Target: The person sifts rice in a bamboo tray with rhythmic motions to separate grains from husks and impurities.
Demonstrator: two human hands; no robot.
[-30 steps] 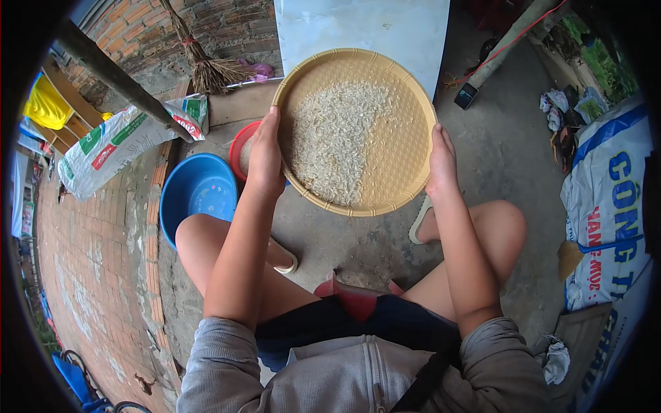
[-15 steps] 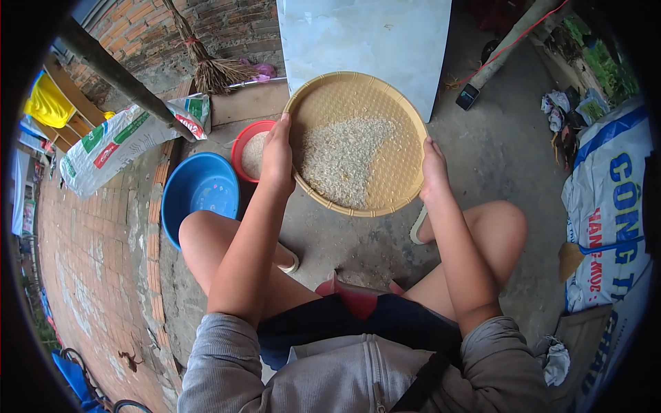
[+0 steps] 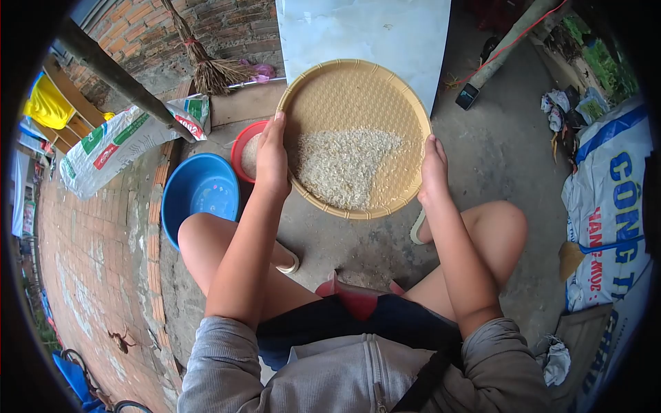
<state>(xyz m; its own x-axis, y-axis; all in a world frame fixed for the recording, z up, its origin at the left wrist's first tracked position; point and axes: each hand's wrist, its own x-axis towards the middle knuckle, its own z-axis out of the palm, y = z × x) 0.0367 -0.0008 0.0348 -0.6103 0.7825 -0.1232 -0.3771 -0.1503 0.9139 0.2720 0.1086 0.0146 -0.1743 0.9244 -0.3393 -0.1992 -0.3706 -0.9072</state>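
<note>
A round woven bamboo winnowing tray is held up in front of me, above the concrete floor. My left hand grips its left rim, and my right hand grips the right rim; the fingers under the tray are mostly hidden. Pale rice grains lie in a heap over the lower left and middle of the weave. A few grains are scattered toward the right side. The tray's far part shows bare weave.
Left of the tray stand a red bowl with grains in it and a blue basin. A white board is beyond the tray. A straw broom leans by the brick wall. Printed sacks lie at right.
The tray's far edge has risen and its face is turned more toward me. The rice has slid slightly nearer the lower rim. Both hands keep their hold.
</note>
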